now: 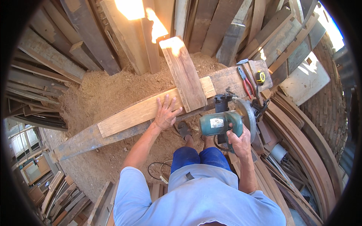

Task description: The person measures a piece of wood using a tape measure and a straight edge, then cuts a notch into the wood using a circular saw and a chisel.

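Bench (73, 146) bears pliers (244, 78); brown board (184, 77) crosses pale plank (141, 113)

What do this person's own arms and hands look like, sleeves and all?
The left hand and right hand are bare, without gloves. Short, pale blue fabric sleeves leave both forearms uncovered; no cables or markings stand out on them.
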A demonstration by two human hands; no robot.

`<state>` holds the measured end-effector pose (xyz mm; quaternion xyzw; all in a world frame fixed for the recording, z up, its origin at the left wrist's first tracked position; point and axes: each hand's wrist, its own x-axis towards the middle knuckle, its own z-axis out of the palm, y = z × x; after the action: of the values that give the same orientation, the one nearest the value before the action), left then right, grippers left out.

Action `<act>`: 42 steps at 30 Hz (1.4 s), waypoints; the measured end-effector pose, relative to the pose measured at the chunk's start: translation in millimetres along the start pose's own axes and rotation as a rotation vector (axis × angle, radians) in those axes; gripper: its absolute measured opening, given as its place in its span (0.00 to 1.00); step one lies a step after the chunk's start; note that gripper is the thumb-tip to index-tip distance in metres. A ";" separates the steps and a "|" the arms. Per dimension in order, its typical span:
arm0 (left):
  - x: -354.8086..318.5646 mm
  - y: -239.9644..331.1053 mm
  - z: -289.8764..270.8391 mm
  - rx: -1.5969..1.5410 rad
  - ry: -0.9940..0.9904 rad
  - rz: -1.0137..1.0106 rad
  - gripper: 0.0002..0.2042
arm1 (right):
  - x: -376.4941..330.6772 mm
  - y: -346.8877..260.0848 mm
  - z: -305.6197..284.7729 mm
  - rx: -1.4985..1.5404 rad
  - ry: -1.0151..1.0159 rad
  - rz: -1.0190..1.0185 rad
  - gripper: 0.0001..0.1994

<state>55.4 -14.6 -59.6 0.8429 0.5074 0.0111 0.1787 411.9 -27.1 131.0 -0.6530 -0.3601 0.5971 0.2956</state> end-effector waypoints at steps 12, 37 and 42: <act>1.9 5.1 -8.6 0.050 0.030 0.000 0.31 | 13.0 9.6 26.7 -0.211 -0.084 -0.153 0.18; 4.8 8.4 -13.6 0.047 0.016 -0.003 0.27 | -5.8 -6.3 2.2 -0.043 0.029 0.000 0.16; 3.2 5.2 -8.1 0.067 0.045 0.005 0.31 | -3.8 -5.3 11.7 -0.076 -0.029 0.001 0.16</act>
<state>59.7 -11.7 -50.9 0.8491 0.5095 0.0137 0.1390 399.6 -27.7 136.1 -0.6552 -0.3865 0.5924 0.2652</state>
